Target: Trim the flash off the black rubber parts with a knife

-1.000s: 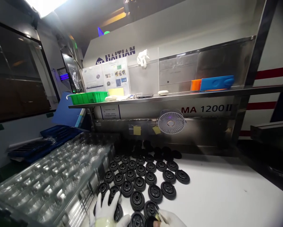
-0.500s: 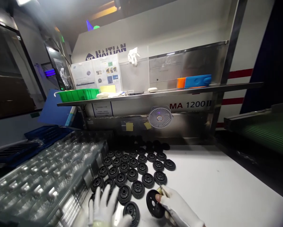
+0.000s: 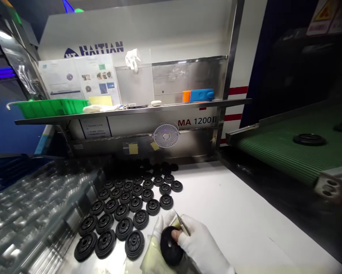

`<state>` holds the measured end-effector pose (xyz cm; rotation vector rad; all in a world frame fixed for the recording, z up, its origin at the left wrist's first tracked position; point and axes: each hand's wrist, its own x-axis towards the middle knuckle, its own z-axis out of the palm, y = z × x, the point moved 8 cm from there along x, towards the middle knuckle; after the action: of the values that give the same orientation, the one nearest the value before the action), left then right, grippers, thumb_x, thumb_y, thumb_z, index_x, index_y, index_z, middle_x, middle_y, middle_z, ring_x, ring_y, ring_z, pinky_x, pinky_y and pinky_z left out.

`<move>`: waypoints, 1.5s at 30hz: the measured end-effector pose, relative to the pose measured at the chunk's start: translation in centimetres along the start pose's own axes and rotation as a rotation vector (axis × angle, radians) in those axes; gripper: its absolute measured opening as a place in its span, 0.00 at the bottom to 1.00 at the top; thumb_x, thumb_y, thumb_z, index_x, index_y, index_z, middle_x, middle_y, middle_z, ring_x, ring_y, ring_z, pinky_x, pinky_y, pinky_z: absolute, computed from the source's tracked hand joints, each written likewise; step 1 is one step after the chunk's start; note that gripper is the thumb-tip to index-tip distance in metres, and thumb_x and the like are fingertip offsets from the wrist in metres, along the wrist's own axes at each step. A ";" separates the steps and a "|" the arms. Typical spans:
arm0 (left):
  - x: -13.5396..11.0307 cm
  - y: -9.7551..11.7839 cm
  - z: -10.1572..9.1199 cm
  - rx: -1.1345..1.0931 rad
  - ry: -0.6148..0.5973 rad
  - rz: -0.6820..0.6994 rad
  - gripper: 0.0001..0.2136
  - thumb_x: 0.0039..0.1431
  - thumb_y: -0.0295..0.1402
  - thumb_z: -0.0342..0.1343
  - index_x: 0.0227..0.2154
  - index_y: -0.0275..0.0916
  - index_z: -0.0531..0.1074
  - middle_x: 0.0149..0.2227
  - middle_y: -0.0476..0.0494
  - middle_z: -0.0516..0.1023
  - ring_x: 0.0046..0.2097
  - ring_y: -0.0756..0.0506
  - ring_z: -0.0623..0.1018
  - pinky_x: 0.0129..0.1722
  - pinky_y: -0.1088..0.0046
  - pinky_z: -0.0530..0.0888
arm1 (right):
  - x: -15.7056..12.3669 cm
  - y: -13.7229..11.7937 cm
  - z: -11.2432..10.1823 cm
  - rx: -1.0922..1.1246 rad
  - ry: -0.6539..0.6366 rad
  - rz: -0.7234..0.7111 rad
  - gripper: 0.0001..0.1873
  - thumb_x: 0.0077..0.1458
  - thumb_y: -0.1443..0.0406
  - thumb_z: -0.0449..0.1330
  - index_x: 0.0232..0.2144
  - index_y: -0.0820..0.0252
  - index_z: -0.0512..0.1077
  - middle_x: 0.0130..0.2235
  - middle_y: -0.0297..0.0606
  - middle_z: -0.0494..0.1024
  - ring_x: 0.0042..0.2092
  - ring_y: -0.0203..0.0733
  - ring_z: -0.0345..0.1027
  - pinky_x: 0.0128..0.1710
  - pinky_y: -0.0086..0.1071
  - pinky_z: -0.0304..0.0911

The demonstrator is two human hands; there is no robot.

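A black round plastic wheel [image 3: 168, 249] with a centre hole is held in front of me. My right hand [image 3: 199, 241], in a white glove with a bare thumb tip, pinches its right side. A thin, pointed metal tool [image 3: 182, 224] sticks out of the same hand; its exact kind is unclear. My left hand [image 3: 155, 247], gloved in white and yellowish cloth, closes around the wheel's left side, its fingers partly hidden behind. Just to the left, several similar black wheels [image 3: 134, 244] lie in rows on the white table [image 3: 230, 205].
Clear plastic trays [image 3: 45, 205] are stacked on the left. A green conveyor belt [image 3: 276, 148] on the right carries black wheels [image 3: 309, 139]. Across the back runs a metal shelf [image 3: 165, 107] with a green bin [image 3: 53, 108]; below it hangs a small fan [image 3: 166, 136].
My left hand has left the wheels on the table and come to the held wheel. The view has swung right, bringing the conveyor's wheels into sight.
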<state>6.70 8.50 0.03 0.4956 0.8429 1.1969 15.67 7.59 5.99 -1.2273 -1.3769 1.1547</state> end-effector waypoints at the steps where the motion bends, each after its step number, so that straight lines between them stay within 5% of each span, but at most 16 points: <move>1: 0.0 -0.4 0.8 -0.033 -0.008 -0.029 0.15 0.51 0.43 0.52 0.36 0.39 0.74 0.43 0.38 0.75 0.51 0.36 0.69 0.51 0.54 0.63 | -0.3 -0.4 -0.3 -0.062 0.018 -0.027 0.07 0.47 0.62 0.57 0.26 0.59 0.65 0.28 0.32 0.72 0.33 0.39 0.66 0.31 0.28 0.59; 8: -0.1 0.5 0.6 -0.573 -0.008 -0.229 0.08 0.53 0.33 0.52 0.35 0.39 0.72 0.37 0.41 0.76 0.45 0.38 0.73 0.45 0.48 0.66 | -2.7 -1.6 -4.0 -0.357 0.115 -0.168 0.15 0.60 0.56 0.44 0.28 0.55 0.64 0.27 0.30 0.69 0.31 0.37 0.64 0.32 0.29 0.58; 12: 0.0 1.9 0.5 -0.535 -0.080 -0.090 0.07 0.50 0.23 0.50 0.29 0.35 0.73 0.30 0.41 0.75 0.36 0.43 0.75 0.38 0.61 0.71 | -3.1 0.7 -2.1 -0.520 -0.043 -0.122 0.13 0.60 0.59 0.46 0.26 0.54 0.63 0.26 0.29 0.69 0.29 0.37 0.63 0.28 0.28 0.55; 18: -0.7 2.1 2.2 -0.499 -0.043 -0.037 0.06 0.51 0.31 0.55 0.22 0.35 0.69 0.22 0.46 0.70 0.27 0.48 0.71 0.28 0.71 0.71 | -3.1 -0.1 -0.8 -0.809 0.074 -0.143 0.15 0.61 0.58 0.41 0.26 0.53 0.60 0.26 0.30 0.68 0.27 0.39 0.61 0.26 0.30 0.52; 29: -1.1 2.1 1.8 -0.546 0.115 0.030 0.04 0.51 0.23 0.52 0.30 0.35 0.70 0.25 0.47 0.69 0.27 0.50 0.72 0.28 0.73 0.72 | -3.5 0.7 0.4 -0.895 0.138 -0.156 0.14 0.61 0.60 0.40 0.26 0.53 0.60 0.25 0.30 0.70 0.24 0.38 0.61 0.23 0.30 0.48; 34: -0.6 1.6 1.0 -0.610 0.171 0.032 0.05 0.52 0.25 0.53 0.33 0.37 0.70 0.27 0.48 0.71 0.31 0.51 0.73 0.35 0.74 0.74 | -3.5 1.3 1.5 -0.916 0.120 -0.139 0.15 0.61 0.60 0.40 0.27 0.53 0.62 0.26 0.31 0.72 0.26 0.38 0.64 0.24 0.29 0.49; 37: -0.3 1.7 0.5 -0.543 0.110 0.092 0.13 0.52 0.26 0.53 0.42 0.42 0.69 0.36 0.45 0.74 0.38 0.48 0.75 0.41 0.69 0.73 | -3.5 1.2 1.8 -0.892 0.099 -0.141 0.14 0.61 0.61 0.41 0.28 0.53 0.63 0.27 0.31 0.72 0.26 0.39 0.65 0.24 0.29 0.50; 40: -0.4 1.4 0.8 -0.449 0.011 0.002 0.17 0.51 0.27 0.49 0.47 0.39 0.66 0.43 0.36 0.72 0.43 0.40 0.74 0.40 0.59 0.73 | -3.5 0.9 1.5 -0.844 0.087 -0.152 0.14 0.60 0.62 0.41 0.29 0.54 0.64 0.27 0.32 0.73 0.27 0.39 0.66 0.25 0.29 0.51; 45: -0.4 2.2 1.1 -0.410 -0.001 -0.005 0.08 0.49 0.26 0.50 0.33 0.32 0.70 0.26 0.42 0.71 0.30 0.44 0.74 0.30 0.65 0.73 | -3.4 0.7 0.3 -0.818 0.133 -0.149 0.13 0.61 0.62 0.41 0.29 0.54 0.63 0.27 0.32 0.71 0.28 0.39 0.65 0.26 0.29 0.52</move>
<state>6.20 8.90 2.47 0.1592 0.5753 1.3231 15.68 4.22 5.04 -1.6760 -1.8736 0.3741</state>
